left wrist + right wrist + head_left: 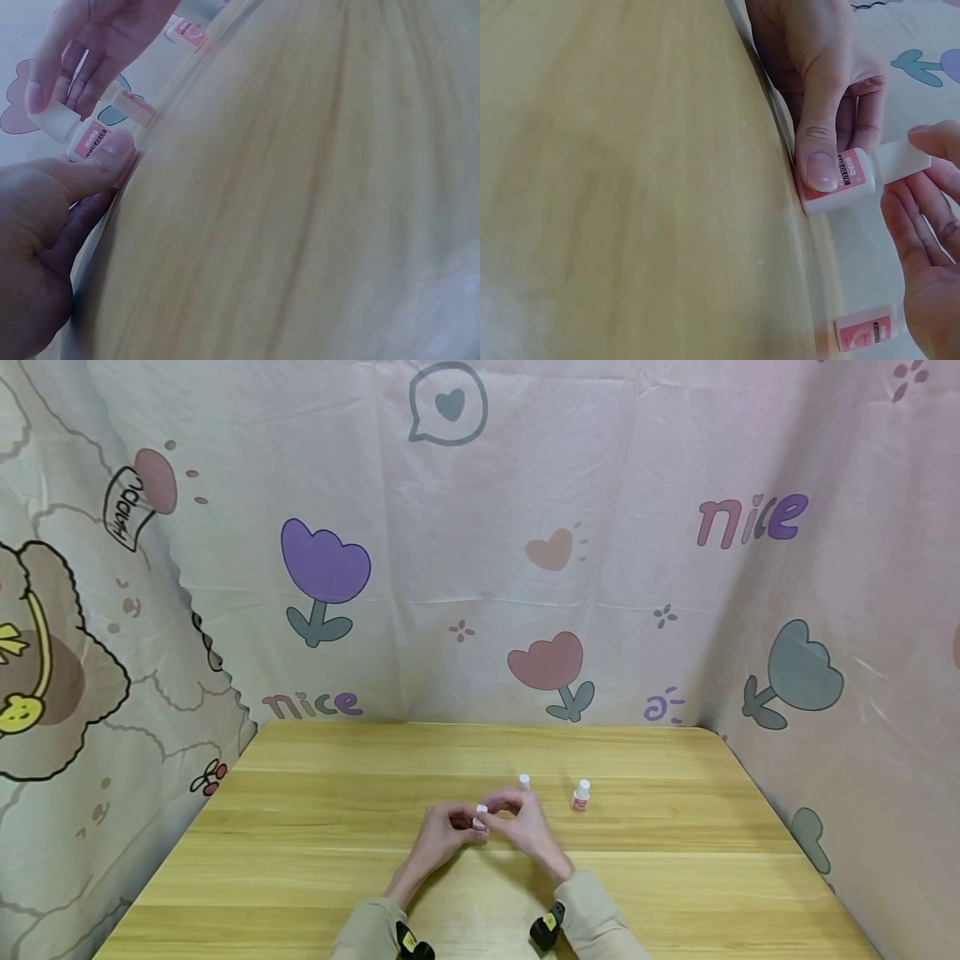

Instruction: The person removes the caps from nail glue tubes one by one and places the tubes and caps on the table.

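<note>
L grip (pixel 437 838) is pinching the small bottle (pixel 857 181) by its body, thumb across the pink label, fingers behind. R grip (pixel 527 825) has thumb + fingertips closed round the white cap (pixel 902 162), can't tell how hard. Key bit imo: bottle's long axis runs approx upright, cap end up, so L has the lower part and R the top, both right on it. Can't tell if the base touches the table (pixel 300 877). Past R there's a 2nd bottle (pixel 524 782), mostly hidden behind that hand in the head view, and a 3rd bottle (pixel 581 797) standing farther right. R's nearer to both btw. Printed cloth (pixel 450 527) at the back.
</note>
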{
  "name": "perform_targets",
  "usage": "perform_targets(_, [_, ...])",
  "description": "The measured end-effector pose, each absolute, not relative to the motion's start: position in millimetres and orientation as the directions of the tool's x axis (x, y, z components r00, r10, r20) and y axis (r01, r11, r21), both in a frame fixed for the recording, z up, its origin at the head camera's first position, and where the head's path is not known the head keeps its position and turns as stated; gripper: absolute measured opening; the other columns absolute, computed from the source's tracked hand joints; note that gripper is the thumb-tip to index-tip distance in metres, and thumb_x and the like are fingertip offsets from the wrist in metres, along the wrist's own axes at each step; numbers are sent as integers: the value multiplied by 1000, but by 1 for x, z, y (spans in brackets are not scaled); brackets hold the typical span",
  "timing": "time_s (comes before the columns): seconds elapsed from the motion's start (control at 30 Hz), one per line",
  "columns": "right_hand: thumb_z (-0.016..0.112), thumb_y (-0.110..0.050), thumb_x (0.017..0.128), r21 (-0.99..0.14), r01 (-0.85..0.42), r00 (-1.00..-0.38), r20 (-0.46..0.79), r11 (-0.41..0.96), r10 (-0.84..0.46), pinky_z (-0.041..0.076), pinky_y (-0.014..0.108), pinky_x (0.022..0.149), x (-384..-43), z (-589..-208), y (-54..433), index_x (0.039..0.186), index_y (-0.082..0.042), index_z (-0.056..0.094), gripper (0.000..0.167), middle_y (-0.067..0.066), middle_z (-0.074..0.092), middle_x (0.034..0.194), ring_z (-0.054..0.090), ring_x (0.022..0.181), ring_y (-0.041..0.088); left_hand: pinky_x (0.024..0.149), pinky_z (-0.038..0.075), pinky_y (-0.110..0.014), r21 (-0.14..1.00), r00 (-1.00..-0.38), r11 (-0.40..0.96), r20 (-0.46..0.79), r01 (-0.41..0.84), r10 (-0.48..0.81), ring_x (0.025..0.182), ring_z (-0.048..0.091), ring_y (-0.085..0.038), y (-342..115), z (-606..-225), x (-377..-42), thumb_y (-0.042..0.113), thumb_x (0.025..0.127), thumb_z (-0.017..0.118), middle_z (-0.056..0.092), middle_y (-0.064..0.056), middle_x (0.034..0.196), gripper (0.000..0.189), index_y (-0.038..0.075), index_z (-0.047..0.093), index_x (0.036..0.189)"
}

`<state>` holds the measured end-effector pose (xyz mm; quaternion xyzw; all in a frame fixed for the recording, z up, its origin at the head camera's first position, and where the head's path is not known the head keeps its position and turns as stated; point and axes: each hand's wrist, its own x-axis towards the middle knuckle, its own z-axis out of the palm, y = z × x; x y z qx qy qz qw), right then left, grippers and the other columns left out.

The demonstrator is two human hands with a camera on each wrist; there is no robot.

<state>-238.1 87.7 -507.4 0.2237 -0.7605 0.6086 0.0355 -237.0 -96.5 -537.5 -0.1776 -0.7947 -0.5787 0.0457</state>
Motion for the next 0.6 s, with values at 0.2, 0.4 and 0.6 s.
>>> perform_targets(0.2, [78,-3,85,-902,-405,-884,345,149,-315,58,32,90,-239,-509,88,99,4,75,16,24,72,99,67,86,6,62,51,-17,885,-922,289,304,366,240,65,63,-2,-97,-541,-239,9,73,89,76,-8,76,15,10,77,82])
perform_targets(0.4, [80,-3,83,-916,-355,-911,294,188,-288,57,37,90,-235,-502,85,97,4,73,17,24,74,94,69,84,14,63,52,-17,883,-926,304,293,357,237,66,65,-3,-97,-541,-239,9,74,88,76,-9,77,15,9,77,84])
perform_targets(0.6, [82,-7,82,-906,-382,-904,325,184,-278,58,33,85,-237,-503,85,93,1,75,15,21,75,93,67,83,6,63,52,-17,887,-929,302,285,348,234,67,66,-5,-96,-539,-238,7,74,88,77,-11,78,15,7,77,86])
